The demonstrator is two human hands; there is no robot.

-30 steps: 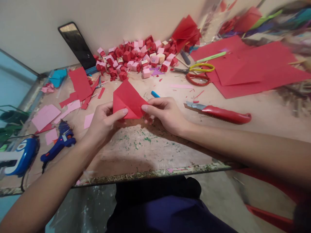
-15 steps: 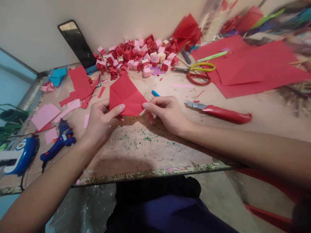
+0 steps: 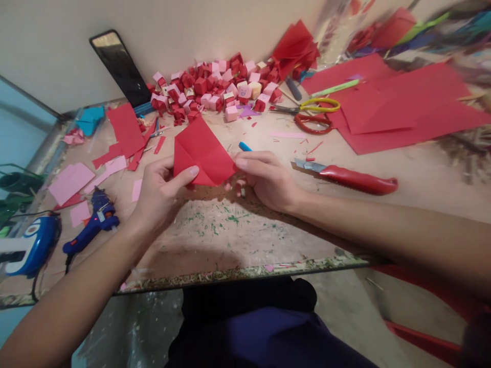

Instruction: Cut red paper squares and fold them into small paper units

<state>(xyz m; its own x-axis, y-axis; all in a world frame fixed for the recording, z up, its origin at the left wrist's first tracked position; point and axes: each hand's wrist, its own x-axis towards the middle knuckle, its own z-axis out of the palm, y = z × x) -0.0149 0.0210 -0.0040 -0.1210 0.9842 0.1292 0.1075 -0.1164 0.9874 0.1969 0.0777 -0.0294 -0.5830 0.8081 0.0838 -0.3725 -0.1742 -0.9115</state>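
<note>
A creased square of red paper [image 3: 201,151] is held up just above the worn tabletop [image 3: 245,230], tilted like a diamond. My left hand [image 3: 161,191] pinches its lower left edge, thumb on the front. My right hand [image 3: 268,179] grips its right corner between thumb and fingers. A blue pen [image 3: 245,147] lies just behind my right hand.
A heap of small red and pink paper cubes [image 3: 215,92] lies by the wall with a phone [image 3: 120,69] leaning beside it. Red-handled knife [image 3: 353,179], scissors [image 3: 314,115] and red sheets [image 3: 402,102] are at right. A blue glue gun [image 3: 92,227] and paper scraps [image 3: 71,181] are at left.
The red paper has been opened out and turned a little between my hands. My right hand's grip has slid to its right corner. My left hand stays where it was.
</note>
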